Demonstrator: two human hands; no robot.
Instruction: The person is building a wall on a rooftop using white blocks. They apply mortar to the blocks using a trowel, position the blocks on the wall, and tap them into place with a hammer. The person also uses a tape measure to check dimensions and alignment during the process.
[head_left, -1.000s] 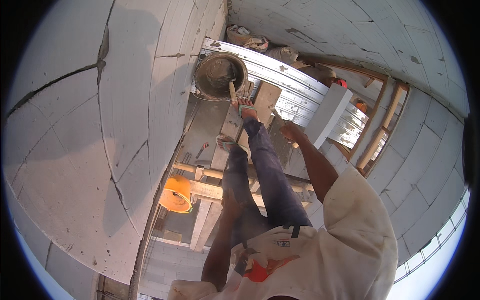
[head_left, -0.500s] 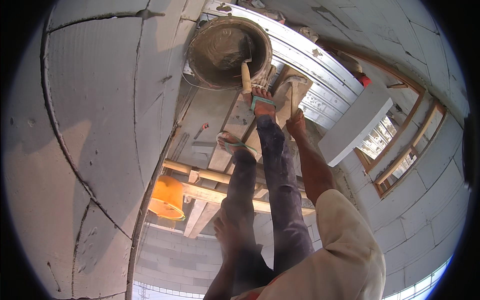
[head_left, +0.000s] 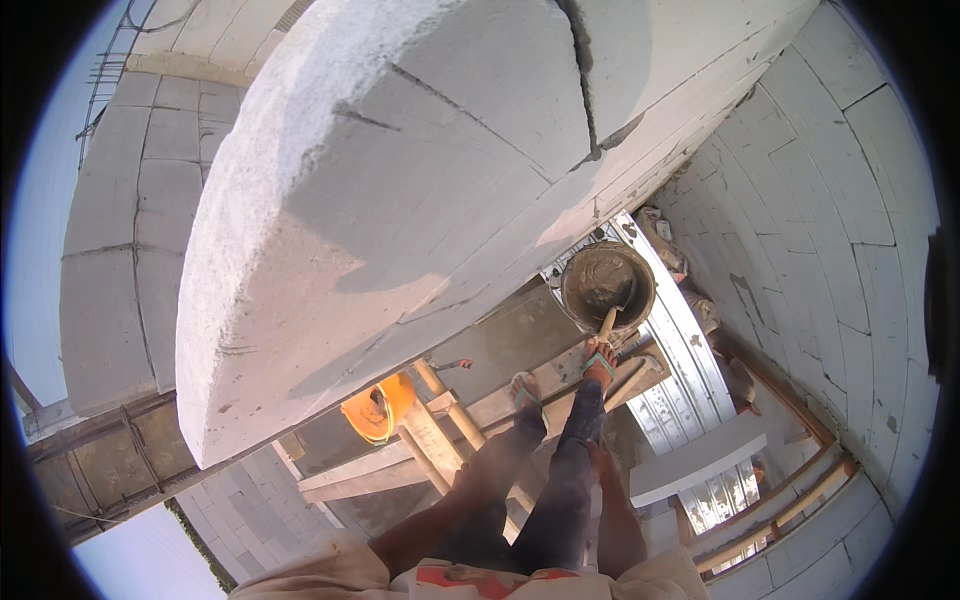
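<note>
My left hand (head_left: 495,462) rests on or against my left knee; its fingers blend into the dark trouser leg. My right hand (head_left: 600,462) is down beside my right knee, its fingers hard to make out. Beyond it, a wooden-handled hammer (head_left: 630,382) lies on the planks (head_left: 655,372), apart from the hand. Past my sandalled feet stands a dark round bucket (head_left: 650,292) of wet grey mortar (head_left: 600,272). A trowel leans in it, with its wooden handle (head_left: 608,322) over the near rim.
A thick wall of pale blocks (head_left: 400,220) rises close on the left. An orange bucket (head_left: 398,395) sits beside wooden poles (head_left: 448,400) below. Ribbed metal sheeting (head_left: 690,370) and a pale block (head_left: 700,458) are on the right, near a wooden frame (head_left: 790,400).
The view has swung left, bringing the wall's rough top edge in. My right hand has let go of the hammer handle and drawn back to my leg. My left hand stays by my knee.
</note>
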